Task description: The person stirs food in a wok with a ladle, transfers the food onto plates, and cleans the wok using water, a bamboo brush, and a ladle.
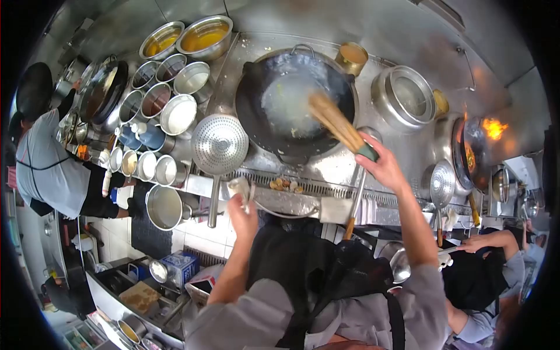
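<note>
Grey-shirted shoulders [245,318] and a black apron [291,251] come first from where I stand, pressed close to the front edge of the steel bench [271,160]. From the right shoulder the arm reaches well out over that edge, forearm slanting forward and inward, elbow only slightly bent. Its right hand [382,163] is clamped round the green-bound end of a bamboo brush [341,125], fingers wrapped together, just off the near right side of a big black wok [251,122]. The brush angles forward and left, its blurred head over the cloudy, pale middle of the wok, which sits towards the bench's back edge. On the other side, the left arm is bent more, forearm raised, bringing the left hand [242,216] to the bench's front edge beside a pale fitting [238,186]. Those fingers are curled near it; I can't tell whether they grip it. Just left of the wok lies a perforated skimmer [220,143], its handle jutting past the front edge.
</note>
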`<action>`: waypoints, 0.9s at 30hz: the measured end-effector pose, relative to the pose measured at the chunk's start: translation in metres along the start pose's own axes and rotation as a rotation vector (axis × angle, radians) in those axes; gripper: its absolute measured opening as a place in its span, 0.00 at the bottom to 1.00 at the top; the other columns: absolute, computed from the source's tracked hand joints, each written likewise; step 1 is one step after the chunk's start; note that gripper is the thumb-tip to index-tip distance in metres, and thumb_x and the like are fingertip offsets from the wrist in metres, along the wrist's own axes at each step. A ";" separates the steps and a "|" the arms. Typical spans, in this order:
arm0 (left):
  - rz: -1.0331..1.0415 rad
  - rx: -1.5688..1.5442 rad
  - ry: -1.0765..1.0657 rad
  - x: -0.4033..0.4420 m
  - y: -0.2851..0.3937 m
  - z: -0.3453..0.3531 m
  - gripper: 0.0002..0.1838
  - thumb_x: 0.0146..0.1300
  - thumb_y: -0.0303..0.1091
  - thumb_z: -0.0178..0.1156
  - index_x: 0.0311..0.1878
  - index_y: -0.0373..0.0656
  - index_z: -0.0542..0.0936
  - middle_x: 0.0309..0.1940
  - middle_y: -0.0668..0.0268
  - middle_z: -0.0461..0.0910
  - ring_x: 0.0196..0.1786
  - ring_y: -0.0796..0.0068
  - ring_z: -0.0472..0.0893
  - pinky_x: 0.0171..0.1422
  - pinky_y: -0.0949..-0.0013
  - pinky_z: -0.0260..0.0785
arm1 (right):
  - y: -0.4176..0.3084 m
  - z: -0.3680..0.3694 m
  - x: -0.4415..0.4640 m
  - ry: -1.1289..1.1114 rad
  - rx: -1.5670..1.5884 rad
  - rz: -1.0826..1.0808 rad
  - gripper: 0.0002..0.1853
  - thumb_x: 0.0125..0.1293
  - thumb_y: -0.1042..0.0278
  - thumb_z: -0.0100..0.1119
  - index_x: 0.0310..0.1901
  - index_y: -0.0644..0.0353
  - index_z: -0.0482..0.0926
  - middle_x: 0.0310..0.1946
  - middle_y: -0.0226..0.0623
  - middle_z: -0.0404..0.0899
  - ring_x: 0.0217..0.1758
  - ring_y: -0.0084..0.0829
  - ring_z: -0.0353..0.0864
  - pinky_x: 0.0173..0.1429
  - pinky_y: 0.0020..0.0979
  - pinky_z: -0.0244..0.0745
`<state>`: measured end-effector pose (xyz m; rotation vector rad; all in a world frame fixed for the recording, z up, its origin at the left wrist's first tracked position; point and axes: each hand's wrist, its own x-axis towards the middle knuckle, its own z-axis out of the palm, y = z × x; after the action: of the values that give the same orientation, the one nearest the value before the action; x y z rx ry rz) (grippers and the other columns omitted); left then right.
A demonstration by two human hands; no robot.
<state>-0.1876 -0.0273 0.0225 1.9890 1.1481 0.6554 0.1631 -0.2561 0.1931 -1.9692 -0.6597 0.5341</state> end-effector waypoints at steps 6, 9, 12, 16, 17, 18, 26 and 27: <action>0.037 0.148 -0.082 0.042 -0.085 0.010 0.37 0.55 0.38 0.76 0.62 0.28 0.70 0.49 0.40 0.74 0.55 0.33 0.74 0.64 0.40 0.67 | -0.024 0.044 0.208 -0.512 -0.625 0.153 0.34 0.63 0.49 0.75 0.69 0.50 0.79 0.49 0.48 0.89 0.51 0.43 0.88 0.58 0.39 0.81; -0.048 0.121 -0.151 0.056 -0.106 0.020 0.36 0.55 0.38 0.75 0.62 0.31 0.70 0.47 0.41 0.74 0.53 0.32 0.74 0.61 0.39 0.68 | 0.021 0.108 0.230 -0.235 -0.685 0.115 0.33 0.64 0.43 0.69 0.69 0.45 0.79 0.50 0.55 0.87 0.53 0.52 0.87 0.59 0.47 0.81; -0.224 -0.168 -0.357 0.080 -0.085 -0.002 0.33 0.60 0.38 0.74 0.63 0.34 0.72 0.53 0.46 0.79 0.57 0.46 0.80 0.62 0.49 0.74 | 0.010 0.163 0.178 -0.085 -0.724 0.040 0.31 0.68 0.44 0.65 0.71 0.40 0.76 0.53 0.58 0.84 0.59 0.59 0.83 0.65 0.51 0.78; -0.411 -0.620 -0.516 0.099 -0.055 -0.034 0.27 0.70 0.32 0.68 0.68 0.35 0.70 0.60 0.57 0.80 0.59 0.70 0.80 0.65 0.64 0.75 | 0.017 0.095 0.132 -0.308 -0.854 0.084 0.32 0.66 0.47 0.68 0.72 0.38 0.76 0.53 0.55 0.85 0.57 0.56 0.84 0.63 0.51 0.78; -0.483 -0.790 -0.525 0.098 -0.054 -0.032 0.27 0.72 0.31 0.67 0.69 0.35 0.69 0.60 0.56 0.80 0.59 0.69 0.81 0.65 0.64 0.75 | 0.021 0.064 0.134 -0.288 -0.912 0.099 0.33 0.66 0.47 0.69 0.72 0.38 0.75 0.53 0.56 0.85 0.56 0.56 0.85 0.62 0.52 0.79; -0.473 -0.951 -0.573 0.094 -0.055 -0.026 0.28 0.78 0.40 0.60 0.74 0.39 0.66 0.62 0.57 0.79 0.58 0.65 0.84 0.62 0.60 0.79 | 0.023 0.043 0.138 -0.270 -0.970 0.110 0.33 0.65 0.47 0.69 0.72 0.38 0.75 0.52 0.56 0.86 0.55 0.55 0.86 0.61 0.52 0.79; -0.911 -1.213 -0.871 0.088 0.078 0.043 0.27 0.81 0.57 0.49 0.70 0.46 0.68 0.54 0.63 0.80 0.50 0.65 0.85 0.55 0.51 0.84 | 0.064 0.168 0.260 0.034 -0.534 0.026 0.36 0.67 0.48 0.68 0.75 0.49 0.72 0.52 0.57 0.86 0.56 0.54 0.87 0.60 0.51 0.81; -0.913 -1.320 -0.850 0.084 0.081 0.072 0.25 0.82 0.55 0.50 0.67 0.47 0.69 0.52 0.64 0.79 0.47 0.67 0.84 0.54 0.51 0.84 | 0.063 0.191 0.254 0.013 -0.400 0.042 0.38 0.68 0.48 0.68 0.76 0.53 0.70 0.50 0.56 0.87 0.54 0.51 0.88 0.58 0.49 0.81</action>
<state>-0.0550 -0.0053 0.0498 0.3737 0.6133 -0.0376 0.2528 0.0074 0.0274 -2.3622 -0.7629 0.4377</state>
